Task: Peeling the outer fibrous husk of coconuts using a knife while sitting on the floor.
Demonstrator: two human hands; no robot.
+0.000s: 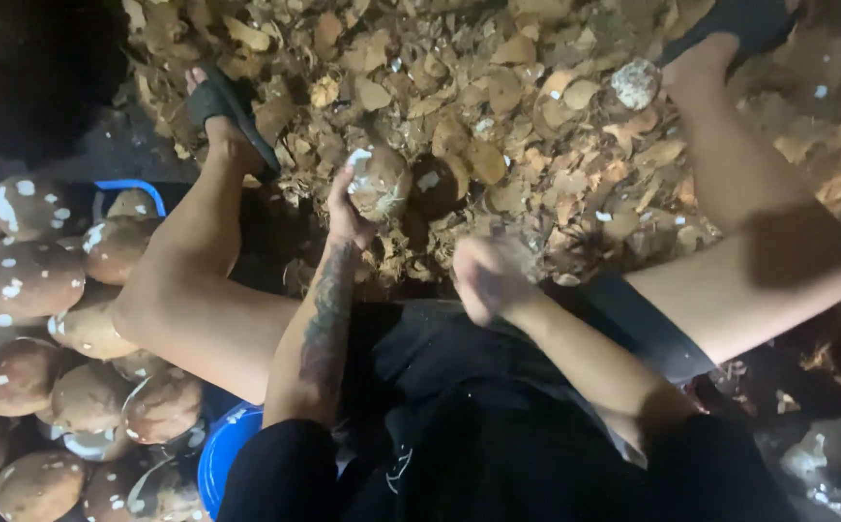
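left hand (348,215) clamped on a round brown husked coconut (379,181) at frame centre, steadied over the litter of tan shell fragments (536,106); right hand (478,280) blurred, grip unclear; heap of brown white-flecked coconuts (29,280) and blue plastic tub (222,454) at left within reach.

Free room and obstacles about the grip. The left hand (348,208) clasps a partly shelled coconut (379,182). Beyond and to the right of the grip, a deep litter of shell fragments (498,87) covers the ground. Left of the grip, the bent left leg (193,261) walls off the heaped brown coconuts (29,280). Right of it, the blurred right hand (483,280) hangs near, with a dark open gap between them. The right leg (739,222) closes the far right.
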